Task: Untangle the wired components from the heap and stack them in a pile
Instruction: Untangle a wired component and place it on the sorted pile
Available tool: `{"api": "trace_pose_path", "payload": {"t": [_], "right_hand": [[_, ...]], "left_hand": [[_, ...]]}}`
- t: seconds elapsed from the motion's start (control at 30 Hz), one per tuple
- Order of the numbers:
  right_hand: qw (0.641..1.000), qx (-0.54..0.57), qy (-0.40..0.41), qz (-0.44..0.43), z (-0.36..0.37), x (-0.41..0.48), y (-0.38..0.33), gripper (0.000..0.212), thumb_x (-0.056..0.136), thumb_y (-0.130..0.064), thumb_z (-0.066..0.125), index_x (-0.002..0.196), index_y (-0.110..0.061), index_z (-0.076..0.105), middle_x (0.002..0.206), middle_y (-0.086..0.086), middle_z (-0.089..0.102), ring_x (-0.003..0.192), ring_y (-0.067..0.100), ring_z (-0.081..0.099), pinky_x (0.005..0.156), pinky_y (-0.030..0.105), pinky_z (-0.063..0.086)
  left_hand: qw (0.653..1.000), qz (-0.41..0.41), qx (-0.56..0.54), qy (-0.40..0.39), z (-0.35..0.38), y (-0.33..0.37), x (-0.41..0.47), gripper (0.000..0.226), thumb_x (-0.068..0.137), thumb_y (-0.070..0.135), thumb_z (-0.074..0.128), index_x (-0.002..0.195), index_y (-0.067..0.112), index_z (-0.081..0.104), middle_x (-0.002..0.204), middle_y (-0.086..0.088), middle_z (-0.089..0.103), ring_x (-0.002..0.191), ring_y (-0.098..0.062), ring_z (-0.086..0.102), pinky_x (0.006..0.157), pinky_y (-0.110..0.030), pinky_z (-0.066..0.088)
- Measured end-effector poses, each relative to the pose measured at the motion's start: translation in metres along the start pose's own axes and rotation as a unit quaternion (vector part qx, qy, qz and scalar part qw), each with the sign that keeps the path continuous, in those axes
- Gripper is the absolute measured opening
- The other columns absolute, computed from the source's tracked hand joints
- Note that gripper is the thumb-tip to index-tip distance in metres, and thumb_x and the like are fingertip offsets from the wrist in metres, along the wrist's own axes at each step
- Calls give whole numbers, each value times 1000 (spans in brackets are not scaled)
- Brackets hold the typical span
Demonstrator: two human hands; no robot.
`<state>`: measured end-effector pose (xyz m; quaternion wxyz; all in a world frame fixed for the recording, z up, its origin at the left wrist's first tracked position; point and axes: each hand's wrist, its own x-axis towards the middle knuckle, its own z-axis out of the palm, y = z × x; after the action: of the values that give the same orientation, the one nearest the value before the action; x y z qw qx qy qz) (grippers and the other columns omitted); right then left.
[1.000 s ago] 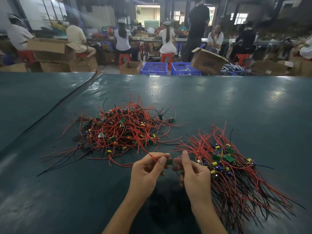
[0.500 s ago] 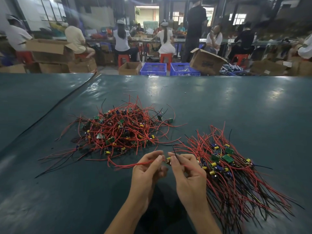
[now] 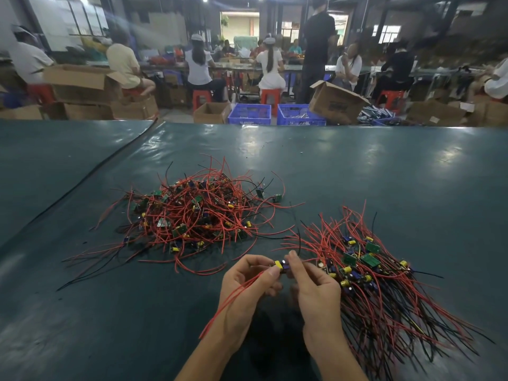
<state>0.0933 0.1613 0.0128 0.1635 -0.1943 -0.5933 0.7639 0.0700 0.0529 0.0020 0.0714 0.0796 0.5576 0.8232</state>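
Both hands pinch one wired component (image 3: 281, 264) over the tabletop (image 3: 384, 174), between heap and pile.
Left hand (image 3: 247, 281): narrow grip, thumb and forefinger on the component's yellow capacitor end. Its red leads (image 3: 233, 301) trail down across the palm toward the wrist. Right hand (image 3: 313, 287): narrow grip, fingertips pinching the same component from the opposite side. The tangled heap (image 3: 192, 213) lies left of and beyond the hands. The sorted pile (image 3: 371, 270) lies just beside the right hand, boards clustered, leads fanned toward the near right.
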Motion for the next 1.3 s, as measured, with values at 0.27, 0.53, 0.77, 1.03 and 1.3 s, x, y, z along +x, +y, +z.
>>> {"api": "trace_pose_path", "payload": {"t": [0.27,0.53,0.77,1.03,1.3], "right_hand": [[991,-40,-69,-105,7,-8,1,28,92,-14,61,71,-20,78,60,3,67,55,7,61,51,17,50],[999,49,20,2,-3,11,-3,28,93,-18,62,72,-21,80,54,-8,45,45,5,36,44,20,32],[970,200,133,23,-32,29,-16,19,95,-27,60,90,-14,73,62,-7,46,38,1,26,34,15,21],[997,28,-68,0,12,-11,-3,21,75,-40,69,64,-23,76,59,0,68,52,6,61,50,18,51],[996,79,35,25,3,3,-6,22,87,-27,66,72,-17,79,55,-4,56,47,6,49,45,20,43]], "left_hand": [[999,-14,42,-10,0,-5,2,47,78,49,72,88,4,67,70,-11,64,61,-19,60,56,-27,50],[993,48,103,14,1,-4,4,32,83,37,62,59,18,71,58,-4,65,49,-16,60,48,-24,46],[995,31,-5,98,-6,4,8,29,77,31,74,52,16,66,54,-6,59,42,-15,53,42,-23,42],[997,38,59,39,-2,-3,7,35,78,49,71,66,16,72,62,-5,65,56,-14,60,51,-22,47],[995,33,97,14,-7,3,7,30,77,35,69,57,14,71,57,-4,65,49,-13,58,51,-21,47]]}}
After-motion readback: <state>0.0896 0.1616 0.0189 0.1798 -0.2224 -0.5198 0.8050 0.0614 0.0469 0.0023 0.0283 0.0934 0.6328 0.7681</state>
